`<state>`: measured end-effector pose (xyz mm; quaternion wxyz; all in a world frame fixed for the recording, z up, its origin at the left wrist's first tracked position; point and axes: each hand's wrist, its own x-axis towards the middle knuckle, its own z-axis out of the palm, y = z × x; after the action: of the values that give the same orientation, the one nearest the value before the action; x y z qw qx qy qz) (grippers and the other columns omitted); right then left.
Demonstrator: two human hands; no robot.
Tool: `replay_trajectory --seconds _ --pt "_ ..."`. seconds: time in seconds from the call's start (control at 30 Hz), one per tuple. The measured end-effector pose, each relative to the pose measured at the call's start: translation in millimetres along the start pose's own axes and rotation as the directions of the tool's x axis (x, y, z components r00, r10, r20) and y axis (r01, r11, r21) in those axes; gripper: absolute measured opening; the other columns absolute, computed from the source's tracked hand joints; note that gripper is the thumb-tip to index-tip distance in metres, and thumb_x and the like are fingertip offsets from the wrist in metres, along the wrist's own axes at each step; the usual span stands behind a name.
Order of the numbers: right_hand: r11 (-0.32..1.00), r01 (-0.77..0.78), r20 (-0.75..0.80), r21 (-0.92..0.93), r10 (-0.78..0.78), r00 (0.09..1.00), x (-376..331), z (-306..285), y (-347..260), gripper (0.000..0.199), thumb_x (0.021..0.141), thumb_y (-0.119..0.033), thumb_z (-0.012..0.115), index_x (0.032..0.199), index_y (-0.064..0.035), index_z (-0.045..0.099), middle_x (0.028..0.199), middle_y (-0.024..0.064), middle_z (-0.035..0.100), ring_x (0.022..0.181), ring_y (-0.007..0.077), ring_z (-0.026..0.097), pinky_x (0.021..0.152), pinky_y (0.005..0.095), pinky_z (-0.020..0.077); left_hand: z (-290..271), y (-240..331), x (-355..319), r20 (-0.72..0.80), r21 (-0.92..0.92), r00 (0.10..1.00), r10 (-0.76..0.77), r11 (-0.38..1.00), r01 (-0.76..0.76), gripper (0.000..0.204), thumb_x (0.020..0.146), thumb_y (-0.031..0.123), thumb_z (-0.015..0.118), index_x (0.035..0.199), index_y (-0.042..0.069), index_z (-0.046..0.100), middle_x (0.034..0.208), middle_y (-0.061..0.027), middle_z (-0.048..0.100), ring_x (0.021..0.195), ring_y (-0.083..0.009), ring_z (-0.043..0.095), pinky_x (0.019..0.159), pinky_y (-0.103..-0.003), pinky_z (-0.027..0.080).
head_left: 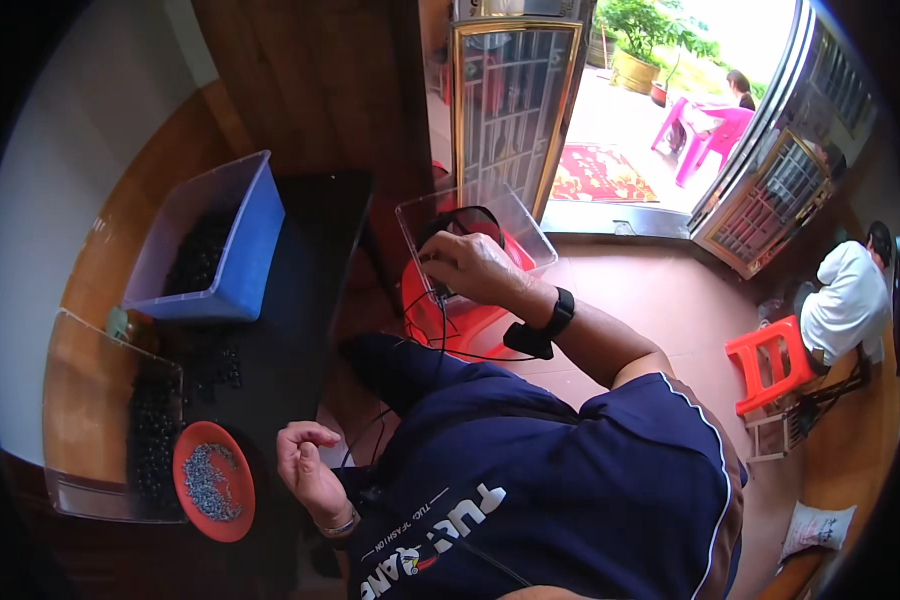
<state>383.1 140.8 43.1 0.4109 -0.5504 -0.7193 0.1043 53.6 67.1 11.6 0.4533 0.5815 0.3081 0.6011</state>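
My right hand (pixel 467 266), with a black band on its wrist, is over a clear plastic box (pixel 542 250) on a red stool (pixel 460 333). Its fingers are bent down and closed; what they hold, if anything, is hidden. Inside the box, behind the hand, a black mesh-like item (pixel 478 220) shows. Thin black cords hang below the fingers. My left hand (pixel 310 468) is beside the dark table's near edge, its fingers curled in and closed, with their contents hidden. Close to it is an orange-red plate (pixel 244 490) of small grey metal pieces, perhaps screws.
On the dark table (pixel 310 250) are a blue bin (pixel 255 255) and a clear tray (pixel 90 497), both with small black parts; loose black parts (pixel 220 370) lie between. A person (pixel 842 300) sits at right by a red stool (pixel 765 362). Beyond the open doorway is a pink chair (pixel 720 135).
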Motion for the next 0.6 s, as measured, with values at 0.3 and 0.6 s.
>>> replay_trajectory --seconds 0.3,0.6 --pt "0.993 0.059 0.055 -0.106 -0.054 0.997 -8 3 -18 0.024 0.081 -0.024 0.067 0.096 -0.0064 0.062 0.067 0.012 0.063 0.064 0.0287 0.065 0.059 0.0382 0.0502 4 -3 -2 0.041 0.04 0.998 -0.04 0.998 0.039 0.024 0.092 0.023 0.046 0.091 0.0 0.052 0.081 -0.0071 0.054 0.074 -0.0141 0.053 0.071 -0.026 0.042" --pt "0.974 0.211 0.073 0.078 -0.216 0.974 -4 48 -16 0.022 0.081 -0.022 0.069 0.094 -0.0058 0.063 0.07 0.0128 0.066 0.062 0.0284 0.066 0.057 0.0363 0.0523 -26 -14 -57 -0.011 0.192 0.843 -0.538 0.826 0.53 0.021 0.095 0.019 0.045 0.096 0.001 0.057 0.082 -0.0049 0.059 0.076 -0.0128 0.056 0.072 -0.026 0.044"
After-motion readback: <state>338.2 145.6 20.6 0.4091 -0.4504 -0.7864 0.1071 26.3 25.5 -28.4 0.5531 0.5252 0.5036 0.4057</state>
